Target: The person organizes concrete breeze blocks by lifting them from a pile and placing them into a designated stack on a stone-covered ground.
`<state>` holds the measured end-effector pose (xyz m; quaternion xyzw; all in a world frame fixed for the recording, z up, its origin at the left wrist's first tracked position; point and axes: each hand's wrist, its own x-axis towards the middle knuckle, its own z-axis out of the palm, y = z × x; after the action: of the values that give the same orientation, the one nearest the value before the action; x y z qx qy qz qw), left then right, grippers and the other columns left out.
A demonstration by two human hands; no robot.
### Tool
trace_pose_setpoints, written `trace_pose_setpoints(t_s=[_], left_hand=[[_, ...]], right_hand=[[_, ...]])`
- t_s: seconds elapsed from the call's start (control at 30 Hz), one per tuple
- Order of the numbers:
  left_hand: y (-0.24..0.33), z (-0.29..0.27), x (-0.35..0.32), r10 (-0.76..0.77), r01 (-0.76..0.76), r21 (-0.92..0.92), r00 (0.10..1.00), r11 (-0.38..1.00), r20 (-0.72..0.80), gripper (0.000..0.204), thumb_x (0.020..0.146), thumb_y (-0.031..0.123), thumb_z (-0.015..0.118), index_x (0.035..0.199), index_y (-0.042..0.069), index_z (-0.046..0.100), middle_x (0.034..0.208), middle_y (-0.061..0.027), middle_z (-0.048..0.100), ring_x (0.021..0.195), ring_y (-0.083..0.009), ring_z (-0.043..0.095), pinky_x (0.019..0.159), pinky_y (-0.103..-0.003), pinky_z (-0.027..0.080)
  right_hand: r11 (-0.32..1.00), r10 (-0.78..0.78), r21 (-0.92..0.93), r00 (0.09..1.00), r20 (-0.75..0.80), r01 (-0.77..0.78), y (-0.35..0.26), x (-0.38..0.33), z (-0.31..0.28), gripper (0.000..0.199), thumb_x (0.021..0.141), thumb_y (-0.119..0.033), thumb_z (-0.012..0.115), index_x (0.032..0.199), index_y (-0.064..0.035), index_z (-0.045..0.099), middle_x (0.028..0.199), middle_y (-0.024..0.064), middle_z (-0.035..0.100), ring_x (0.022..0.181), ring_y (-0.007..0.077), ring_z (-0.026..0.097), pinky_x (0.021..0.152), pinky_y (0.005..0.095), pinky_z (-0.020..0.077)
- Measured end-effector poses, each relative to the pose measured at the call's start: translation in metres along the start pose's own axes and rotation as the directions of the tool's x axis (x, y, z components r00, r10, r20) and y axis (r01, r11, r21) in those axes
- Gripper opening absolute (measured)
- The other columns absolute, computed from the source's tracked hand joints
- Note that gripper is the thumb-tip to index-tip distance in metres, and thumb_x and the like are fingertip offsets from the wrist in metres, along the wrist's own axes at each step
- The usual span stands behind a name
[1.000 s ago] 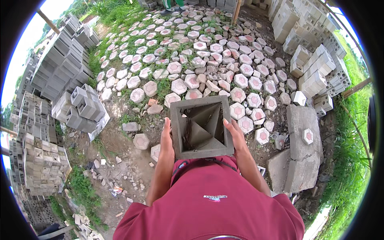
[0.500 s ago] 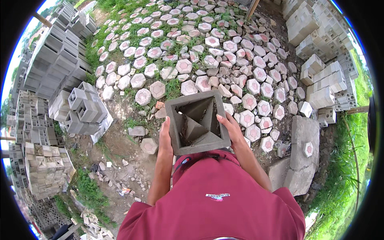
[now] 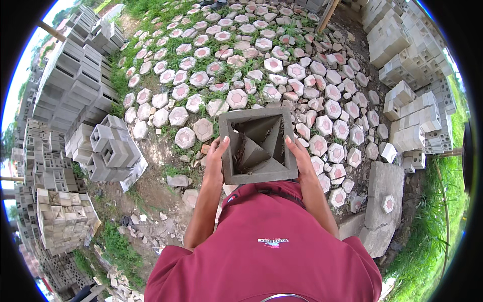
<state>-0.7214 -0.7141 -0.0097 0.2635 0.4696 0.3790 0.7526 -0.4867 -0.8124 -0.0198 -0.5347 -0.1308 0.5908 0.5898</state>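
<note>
Between my two hands I carry a square grey concrete block [image 3: 235,177], hollow, with slanting triangular fins meeting inside its frame. My left hand [image 3: 217,158] grips its left side, thumb on the rim. On the opposite side my right hand [image 3: 300,156] presses, its thumb likewise at the edge. The fingers beneath and behind the block are mostly hidden. It is held out in front of my waist, above the ground, its open face turned up toward me.
Hexagonal pavers [image 3: 237,98] with reddish centres cover the ground ahead among rubble and grass. Stacked hollow blocks [image 3: 70,83] rise at left, with a smaller pile [image 3: 108,146] nearer. More block stacks [image 3: 415,116] line the right. A concrete slab [image 3: 385,183] lies at near right.
The block has shifted slightly right and up in view and turned a little to sit straighter. Both hands keep hold of it. The surroundings have shifted slightly as my head moved.
</note>
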Motion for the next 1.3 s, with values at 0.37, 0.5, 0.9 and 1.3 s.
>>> trace_pose_setpoints(t_s=[0.37,0.5,0.9,1.3], left_hand=[[0.050,0.125,0.137,0.209,-0.218,0.123,0.975,0.968,0.079,0.072,0.072,0.009,0.078,0.133,-0.001,0.040,0.100,-0.0121,0.063,0.089,-0.0197,0.064,0.078,-0.032,0.052],[0.069,0.151,0.165,0.253,-0.255,0.035,0.966,0.966,0.056,0.069,0.070,0.003,0.074,0.130,-0.001,0.042,0.100,-0.0126,0.063,0.090,-0.0196,0.063,0.077,-0.031,0.051],[0.117,0.130,0.283,0.275,-0.268,0.086,0.957,0.960,-0.093,0.068,0.066,-0.002,0.064,0.129,-0.002,0.038,0.098,-0.0114,0.065,0.080,-0.0183,0.063,0.072,-0.029,0.051],[0.285,0.107,0.449,0.209,-0.178,0.187,0.965,0.966,-0.160,0.070,0.062,0.000,0.064,0.127,0.001,0.039,0.091,-0.0098,0.061,0.074,-0.0157,0.057,0.065,-0.028,0.047]], right_hand=[[0.987,-0.151,-0.030,0.976,0.156,0.158,-0.138,0.142,-0.028,0.065,0.084,-0.030,0.069,0.136,0.0006,0.043,0.123,0.0131,0.056,0.107,0.0216,0.057,0.090,0.0337,0.0461],[0.984,-0.153,-0.062,0.971,0.183,0.167,-0.176,0.172,-0.017,0.062,0.083,-0.028,0.068,0.134,-0.0001,0.045,0.120,0.0124,0.057,0.105,0.0215,0.058,0.087,0.0338,0.0473],[0.988,-0.013,-0.141,0.956,0.292,0.057,-0.211,0.321,0.042,0.078,0.078,-0.018,0.078,0.140,0.0015,0.034,0.115,0.0176,0.060,0.097,0.0229,0.063,0.081,0.0344,0.0528],[0.988,0.094,-0.144,0.966,0.242,-0.060,-0.272,0.494,0.182,0.069,0.075,-0.009,0.070,0.136,-0.0017,0.039,0.116,0.0138,0.058,0.100,0.0219,0.061,0.083,0.0331,0.0519]])
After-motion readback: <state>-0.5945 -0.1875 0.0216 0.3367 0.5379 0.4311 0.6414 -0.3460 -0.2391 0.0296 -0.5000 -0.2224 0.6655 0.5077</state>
